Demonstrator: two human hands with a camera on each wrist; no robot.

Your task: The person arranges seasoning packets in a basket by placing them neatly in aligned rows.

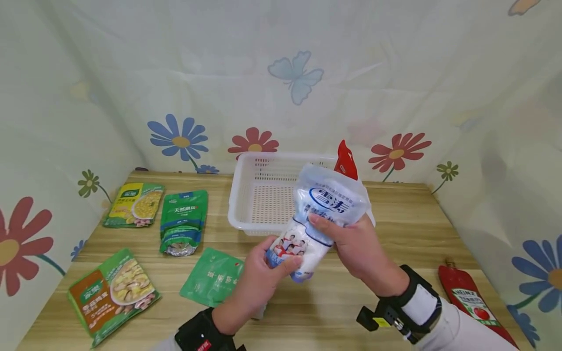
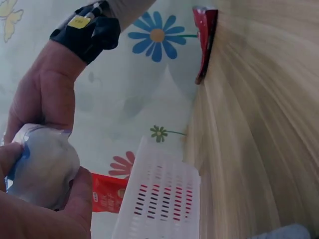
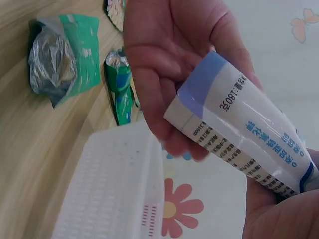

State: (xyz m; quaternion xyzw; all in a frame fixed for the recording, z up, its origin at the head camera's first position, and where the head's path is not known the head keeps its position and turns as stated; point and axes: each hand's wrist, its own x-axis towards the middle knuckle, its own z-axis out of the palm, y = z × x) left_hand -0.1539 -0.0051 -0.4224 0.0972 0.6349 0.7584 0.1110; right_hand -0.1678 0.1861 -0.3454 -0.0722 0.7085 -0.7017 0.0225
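Note:
In the head view a white and blue pouch with dark blue lettering is held tilted above the table, in front of a white basket. The left hand grips its lower end, thumb on the printed picture. Higher up, the right hand grips the pouch's right side with its thumb across the front. The left wrist view shows the pouch's rounded end between both hands. Small print covers the side of the pouch in the right wrist view, where the left hand's fingers lie behind its bottom end.
The white basket stands at the back, with a red packet at its right end. Green packets, a yellow-green one and a brown-green one lie on the left. A red Heinz pouch lies at the right edge.

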